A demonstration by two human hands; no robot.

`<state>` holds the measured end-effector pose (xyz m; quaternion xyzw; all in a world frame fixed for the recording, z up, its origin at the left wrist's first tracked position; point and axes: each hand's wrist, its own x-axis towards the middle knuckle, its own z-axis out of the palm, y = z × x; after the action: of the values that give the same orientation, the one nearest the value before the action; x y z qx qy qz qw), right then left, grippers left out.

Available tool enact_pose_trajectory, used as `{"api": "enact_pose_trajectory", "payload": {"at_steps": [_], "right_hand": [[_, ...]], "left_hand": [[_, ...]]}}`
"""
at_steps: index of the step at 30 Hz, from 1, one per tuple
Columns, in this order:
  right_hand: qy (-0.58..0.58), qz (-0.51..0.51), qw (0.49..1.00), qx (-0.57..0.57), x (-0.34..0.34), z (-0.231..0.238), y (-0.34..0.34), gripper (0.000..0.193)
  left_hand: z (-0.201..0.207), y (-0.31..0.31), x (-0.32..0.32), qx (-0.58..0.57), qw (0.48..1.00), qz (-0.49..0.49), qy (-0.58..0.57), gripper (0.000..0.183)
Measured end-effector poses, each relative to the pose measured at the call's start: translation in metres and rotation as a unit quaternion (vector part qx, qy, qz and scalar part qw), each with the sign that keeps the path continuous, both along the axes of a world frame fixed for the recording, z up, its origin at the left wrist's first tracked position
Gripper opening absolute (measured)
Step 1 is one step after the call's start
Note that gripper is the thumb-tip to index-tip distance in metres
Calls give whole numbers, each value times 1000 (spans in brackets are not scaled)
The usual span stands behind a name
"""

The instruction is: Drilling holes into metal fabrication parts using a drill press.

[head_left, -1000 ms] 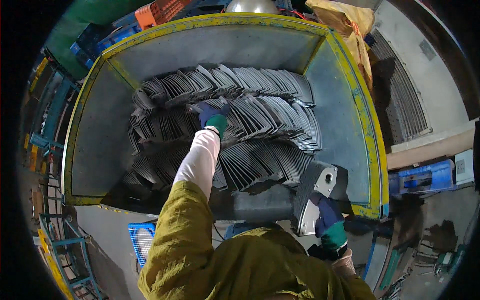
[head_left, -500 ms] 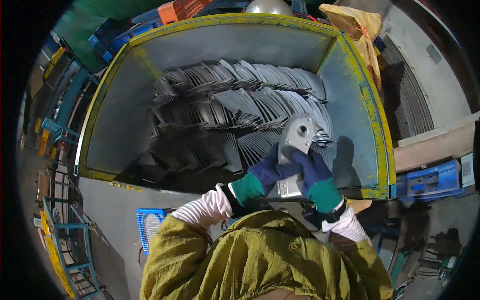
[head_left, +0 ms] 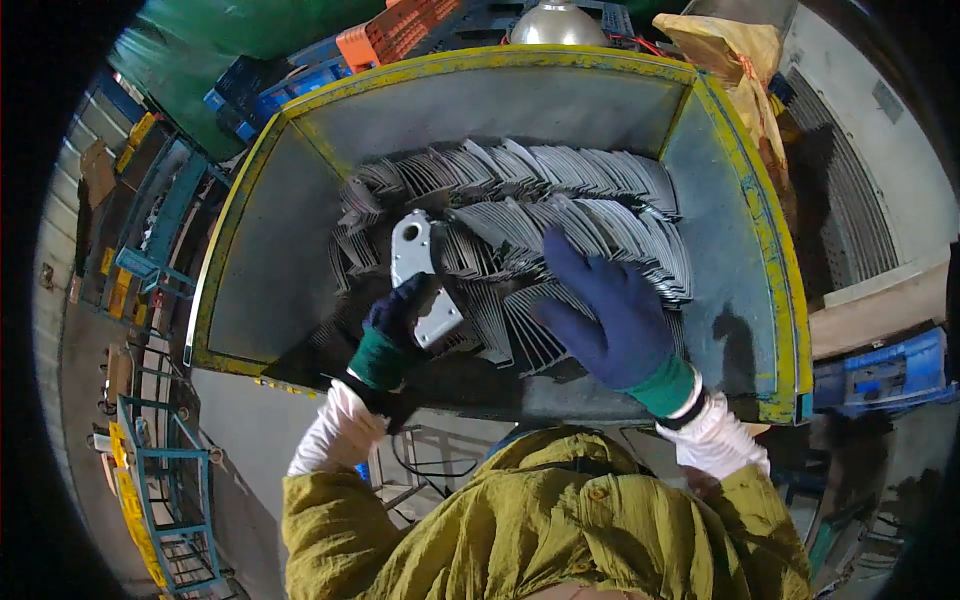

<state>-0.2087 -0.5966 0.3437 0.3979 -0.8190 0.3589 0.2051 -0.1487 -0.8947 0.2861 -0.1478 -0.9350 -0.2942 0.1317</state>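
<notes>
One bent metal plate [head_left: 411, 265], with a round hole near its upper end, is in the left hand [head_left: 396, 316], whose gloved fingers close around its middle; whether it is a single piece or a thin stack, I cannot tell. It is over the left part of the yellow-rimmed metal bin [head_left: 490, 62]. The right hand [head_left: 615, 320] is empty, its fingers spread wide, above the right side of the rows; whether it touches them is unclear.

The main risk seems to be the one-handed grip: held only at its middle, the plate could twist or slide through the glove fabric. If it drops, it could strike the leaning plates in the middle row [head_left: 590, 228], and since these rest against one another, a knock might topple several. The exposed edges in the front row [head_left: 535, 325] could snag the right glove if the fingers dip among them. Deep shadow at the bin's front left hides edges there, so a misjudged height might cause a scrape or jam.
</notes>
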Motion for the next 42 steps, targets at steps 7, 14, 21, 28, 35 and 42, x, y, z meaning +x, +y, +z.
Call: {"api": "enact_pose_trajectory", "payload": {"at_steps": [7, 14, 21, 28, 35, 42], "right_hand": [[-318, 10, 930, -185, 37, -120, 82, 33], [-383, -138, 894, -187, 65, -100, 110, 34], [-139, -231, 958, 99, 97, -114, 125, 36], [-461, -161, 829, -272, 110, -106, 96, 33], [-399, -290, 829, -265, 173, -165, 128, 38], [-453, -232, 798, -323, 166, -123, 87, 36]], "left_hand": [[-126, -108, -90, 341, 919, 124, -152, 45], [-177, -66, -211, 8, 919, 275, -284, 46], [-232, -30, -272, -29, 904, 295, -307, 81], [-230, -60, -253, 290, 795, 445, -294, 100], [-241, -23, -267, 265, 744, 558, -256, 75], [-271, -46, -293, 67, 788, 577, -203, 75]]}}
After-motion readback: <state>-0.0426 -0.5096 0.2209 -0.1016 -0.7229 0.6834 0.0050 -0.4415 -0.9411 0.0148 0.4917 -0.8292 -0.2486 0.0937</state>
